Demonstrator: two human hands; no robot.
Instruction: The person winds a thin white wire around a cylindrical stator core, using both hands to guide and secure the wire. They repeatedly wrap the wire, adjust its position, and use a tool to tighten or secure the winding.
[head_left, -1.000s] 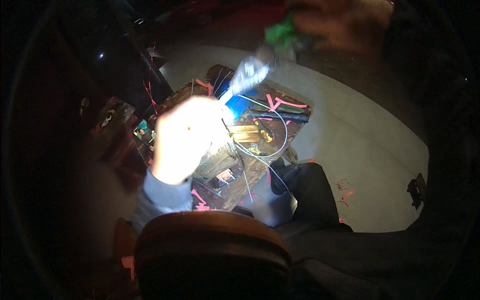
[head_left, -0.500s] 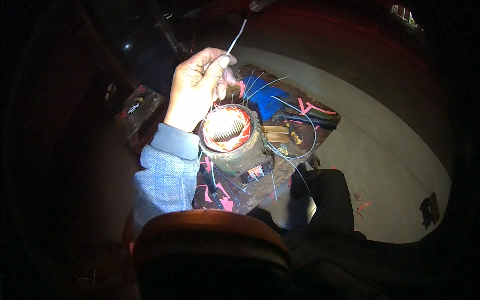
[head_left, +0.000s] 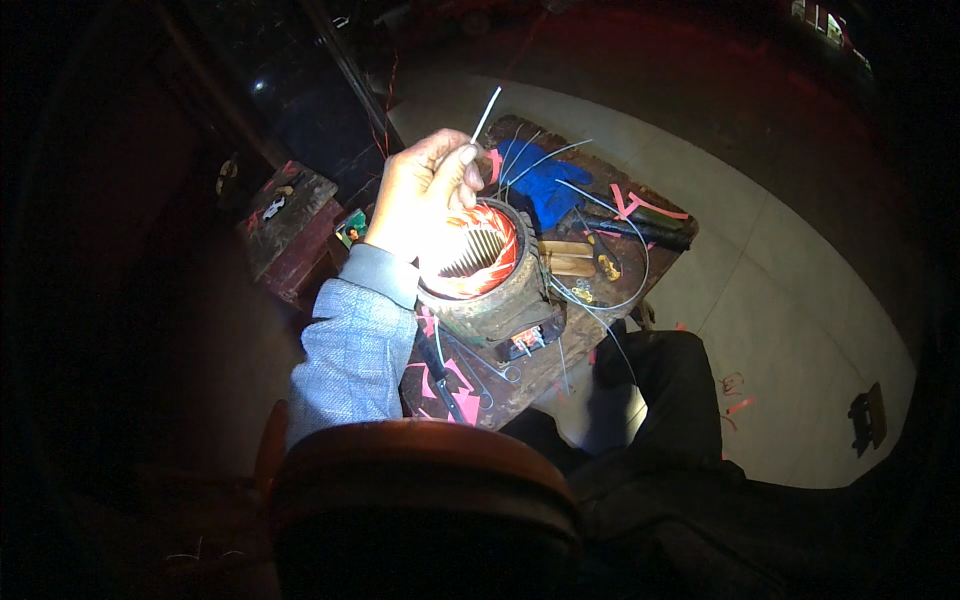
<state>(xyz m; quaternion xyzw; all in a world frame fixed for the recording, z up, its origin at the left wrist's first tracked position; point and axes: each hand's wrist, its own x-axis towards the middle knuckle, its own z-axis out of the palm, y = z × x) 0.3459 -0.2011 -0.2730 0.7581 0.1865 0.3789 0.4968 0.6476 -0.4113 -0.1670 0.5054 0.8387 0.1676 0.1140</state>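
My left hand (head_left: 425, 190), in a blue-grey sleeve, is raised above the far left rim of a motor stator (head_left: 490, 318). Its thumb and fingers pinch a thin white wire (head_left: 487, 112), whose free end points up and away. The stator stands with its round opening upward. Red-and-white windings (head_left: 508, 250) ring the slotted metal core inside, brightly lit. My hand and wrist hide part of the rim's left side. Thin grey wires (head_left: 530, 170) rise behind the stator. My right hand is out of sight.
The worn wooden table (head_left: 530, 390) carries a blue glove (head_left: 550, 190), scissors (head_left: 606, 262), wooden strips (head_left: 568, 258), a dark-handled knife (head_left: 440, 375), pink scraps (head_left: 462, 402) and a looped wire (head_left: 645, 260). A wooden box (head_left: 290, 230) stands to the left. My knee (head_left: 670, 380) is at the table's near right.
The view has shifted slightly, so the table sits lower and further right. My left hand still pinches the white wire, less of which shows. A blurred shape at the top edge is gone.
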